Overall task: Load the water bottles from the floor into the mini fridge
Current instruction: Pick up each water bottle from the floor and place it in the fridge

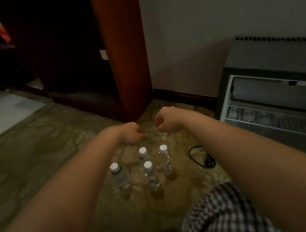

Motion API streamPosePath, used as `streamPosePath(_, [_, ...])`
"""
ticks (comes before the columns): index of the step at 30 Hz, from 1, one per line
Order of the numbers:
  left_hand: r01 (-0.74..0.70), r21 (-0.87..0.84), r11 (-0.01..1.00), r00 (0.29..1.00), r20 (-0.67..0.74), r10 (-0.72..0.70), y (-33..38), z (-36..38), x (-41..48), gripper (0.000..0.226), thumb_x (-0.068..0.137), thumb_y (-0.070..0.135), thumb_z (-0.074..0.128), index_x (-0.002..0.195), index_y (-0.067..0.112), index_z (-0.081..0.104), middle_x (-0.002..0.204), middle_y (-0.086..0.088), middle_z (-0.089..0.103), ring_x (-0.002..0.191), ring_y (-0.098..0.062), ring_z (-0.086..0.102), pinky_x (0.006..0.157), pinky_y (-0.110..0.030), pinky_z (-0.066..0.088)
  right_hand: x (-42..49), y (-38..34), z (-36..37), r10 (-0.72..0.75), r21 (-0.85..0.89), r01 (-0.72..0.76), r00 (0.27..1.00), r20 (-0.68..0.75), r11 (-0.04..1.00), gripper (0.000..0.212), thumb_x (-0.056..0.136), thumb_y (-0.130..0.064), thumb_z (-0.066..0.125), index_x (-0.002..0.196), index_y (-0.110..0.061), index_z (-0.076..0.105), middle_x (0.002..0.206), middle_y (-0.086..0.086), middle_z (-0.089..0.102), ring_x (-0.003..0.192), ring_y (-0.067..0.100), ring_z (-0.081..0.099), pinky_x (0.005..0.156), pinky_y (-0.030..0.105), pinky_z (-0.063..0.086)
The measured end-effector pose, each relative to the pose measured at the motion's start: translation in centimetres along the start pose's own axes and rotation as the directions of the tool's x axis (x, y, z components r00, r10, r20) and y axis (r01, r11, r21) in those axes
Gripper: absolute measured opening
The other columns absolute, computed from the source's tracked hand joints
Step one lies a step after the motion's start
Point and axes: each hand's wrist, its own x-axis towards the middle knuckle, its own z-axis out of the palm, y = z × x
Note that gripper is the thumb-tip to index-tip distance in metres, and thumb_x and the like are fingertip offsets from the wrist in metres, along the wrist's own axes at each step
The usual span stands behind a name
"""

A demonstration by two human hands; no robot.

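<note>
Several clear water bottles with white caps stand upright on the patterned carpet, among them one at the left (119,177), one at the front (151,176) and one at the right (165,160). Both my bare arms reach out above them. My left hand (130,133) and my right hand (166,122) hang side by side just beyond the bottles, wrists bent, fingers loosely curled downward. I see nothing held in either hand. The grey mini fridge (279,98) stands at the right with its front open, showing a pale interior.
A black power cord and plug (202,158) lies on the carpet between the bottles and the fridge. A tall red-brown wooden cabinet (125,49) stands against the wall ahead. Checked cloth (223,217) covers my knee at the bottom right.
</note>
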Motion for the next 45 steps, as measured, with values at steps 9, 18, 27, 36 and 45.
streamPosePath(9, [0.152,-0.247,0.957,0.987,0.081,-0.136,-11.6,8.8,0.4,0.033,0.094,0.025,0.05,0.119,0.004,0.058,0.121,-0.013,0.059,0.113,-0.027,0.056,0.089,-0.029,0.043,5.8,-2.4,11.2,0.066,-0.111,-0.052,0.989,0.129,0.992,0.029,0.089,-0.01,0.054,0.117,-0.005,0.06,0.122,0.015,0.06,0.108,0.03,0.06,0.082,0.03,0.046])
streamPosePath(18, [0.212,-0.573,0.791,0.977,0.121,-0.174,-12.8,18.9,6.1,0.038,0.091,0.023,0.055,0.126,0.009,0.051,0.129,-0.01,0.055,0.113,-0.021,0.054,0.096,-0.032,0.045,9.8,2.6,17.6,0.182,-0.129,-0.159,0.965,0.19,0.979,0.04,0.092,-0.009,0.05,0.132,-0.01,0.047,0.13,0.014,0.053,0.12,0.028,0.052,0.101,0.037,0.044])
streamPosePath(27, [0.027,-0.757,0.653,0.991,-0.063,-0.114,-9.4,24.1,11.6,0.068,0.078,0.024,0.068,0.139,0.021,0.037,0.137,0.009,0.046,0.129,-0.01,0.043,0.106,-0.02,0.038,14.9,4.7,20.7,0.101,-0.207,-0.032,0.937,0.336,0.978,0.057,0.088,-0.007,0.054,0.141,-0.015,0.035,0.134,0.015,0.051,0.121,0.03,0.052,0.104,0.044,0.043])
streamPosePath(36, [0.075,-0.847,0.526,0.982,-0.027,-0.185,-9.0,25.1,13.1,0.07,0.081,0.0,0.066,0.14,0.006,0.028,0.129,0.0,0.044,0.12,-0.012,0.043,0.078,-0.005,0.039,15.8,6.3,21.3,0.035,-0.288,0.072,0.936,0.349,0.955,0.04,0.09,-0.012,0.051,0.13,-0.011,0.047,0.122,0.014,0.059,0.111,0.031,0.058,0.095,0.044,0.048])
streamPosePath(45, [0.065,-0.923,0.379,0.97,-0.03,-0.241,-7.9,25.5,10.9,0.073,0.078,0.019,0.072,0.138,0.02,0.03,0.133,0.002,0.05,0.119,-0.013,0.051,0.093,-0.03,0.048,14.2,4.8,18.6,-0.044,-0.162,0.088,0.965,0.258,0.983,0.033,0.091,-0.028,0.054,0.115,-0.005,0.054,0.115,0.013,0.06,0.106,0.029,0.058,0.086,0.037,0.046])
